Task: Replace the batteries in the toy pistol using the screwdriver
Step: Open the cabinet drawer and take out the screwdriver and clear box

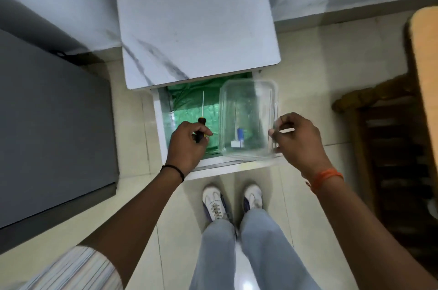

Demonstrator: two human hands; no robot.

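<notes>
My left hand (187, 141) grips the black and yellow handle of a screwdriver (203, 114) over the open white drawer (158, 124); its thin metal shaft points away from me. My right hand (298, 139) pinches the right rim of a clear plastic container (248, 100) that sits over the drawer's right half. Inside the container lie a small blue object (240, 134) and a small white piece (235, 144). No toy pistol is in view.
The drawer is lined with green plastic (196, 93) and sticks out from a white marble-patterned cabinet (194, 17). A dark grey block (52, 124) stands at the left, dark wooden furniture (391, 147) at the right. My shoes (215, 202) are on pale floor tiles below the drawer.
</notes>
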